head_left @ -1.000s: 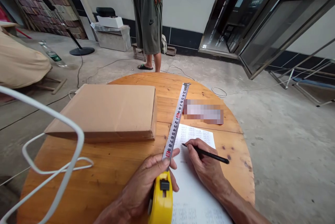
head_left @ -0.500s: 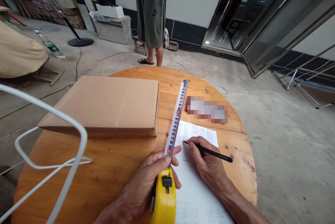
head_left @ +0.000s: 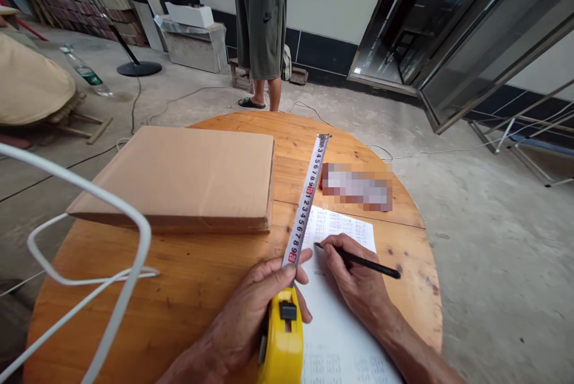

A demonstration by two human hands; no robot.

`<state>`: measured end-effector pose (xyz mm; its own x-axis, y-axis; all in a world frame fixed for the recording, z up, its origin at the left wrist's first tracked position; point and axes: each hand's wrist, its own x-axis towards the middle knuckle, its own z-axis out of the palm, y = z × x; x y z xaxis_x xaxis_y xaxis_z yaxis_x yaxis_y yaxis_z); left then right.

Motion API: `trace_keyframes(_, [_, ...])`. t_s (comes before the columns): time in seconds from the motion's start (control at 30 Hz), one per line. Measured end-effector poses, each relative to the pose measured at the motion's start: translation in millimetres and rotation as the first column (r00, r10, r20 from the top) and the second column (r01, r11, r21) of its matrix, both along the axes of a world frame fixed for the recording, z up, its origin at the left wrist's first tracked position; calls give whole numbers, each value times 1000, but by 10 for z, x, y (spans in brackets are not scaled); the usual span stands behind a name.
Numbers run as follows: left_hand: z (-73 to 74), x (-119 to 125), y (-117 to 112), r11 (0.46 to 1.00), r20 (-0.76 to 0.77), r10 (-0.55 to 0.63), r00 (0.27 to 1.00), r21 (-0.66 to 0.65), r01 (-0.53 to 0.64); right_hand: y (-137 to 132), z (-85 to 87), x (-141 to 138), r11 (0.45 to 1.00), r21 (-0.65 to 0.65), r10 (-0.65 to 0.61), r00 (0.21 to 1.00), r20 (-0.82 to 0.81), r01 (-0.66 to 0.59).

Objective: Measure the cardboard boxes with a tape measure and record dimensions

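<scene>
My left hand (head_left: 244, 318) is closed round a yellow tape measure (head_left: 283, 336), thumb pressing on the blade where it leaves the case. The white blade (head_left: 307, 195) runs out across the round wooden table (head_left: 188, 288) along the right edge of a flat cardboard box (head_left: 183, 174). My right hand (head_left: 354, 282) grips a black pen (head_left: 361, 261), its tip resting on a white sheet of paper (head_left: 336, 324) with printed rows.
A small red object (head_left: 356, 186), blurred, lies beyond the paper. A white cable (head_left: 89, 276) loops across the left of the table. A person in grey shorts (head_left: 262, 19) stands behind the table. A plastic bottle (head_left: 83, 70), a stand base (head_left: 139, 68) and cables lie on the concrete floor.
The view has tipped slightly down and shifted; the hands, tape and pen stay in nearly the same places on the table.
</scene>
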<state>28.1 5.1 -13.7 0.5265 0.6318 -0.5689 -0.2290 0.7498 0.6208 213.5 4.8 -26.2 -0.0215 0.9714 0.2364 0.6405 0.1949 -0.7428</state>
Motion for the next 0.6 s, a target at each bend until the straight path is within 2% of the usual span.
trace_keyframes(0.3, [37, 4, 3, 1000, 13, 1, 1000, -6, -1, -38, 18, 24, 996, 27, -88, 996, -26, 89])
trace_keyframes(0.6, [42, -3, 3, 1000, 16, 8, 1000, -11, -7, -22, 3, 16, 997, -4, -74, 996, -42, 74])
